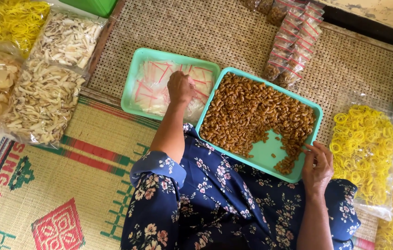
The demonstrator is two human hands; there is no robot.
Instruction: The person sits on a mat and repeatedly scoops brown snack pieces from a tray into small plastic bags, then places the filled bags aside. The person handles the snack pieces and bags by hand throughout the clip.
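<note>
The right hand (317, 166) rests curled on the near rim of the teal tray of brown macaroni snacks (256, 119), steadying it on the lap; the left hand (180, 86) reaches, fingers bunched, into the green tray of empty plastic bags (134, 76) just left; whether it grips one I cannot tell; filled packets (293, 41) lie far right on the woven mat (196, 28).

woven mat (233, 37) under trays (134, 76), snack bags (43, 99)

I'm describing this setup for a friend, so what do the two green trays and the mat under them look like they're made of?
The two trays look like moulded plastic: smooth, even mint green, rounded rims. The mat under them looks like woven cane or bamboo, judging by its tan basket-weave pattern; the exact fibre is unclear.
</note>
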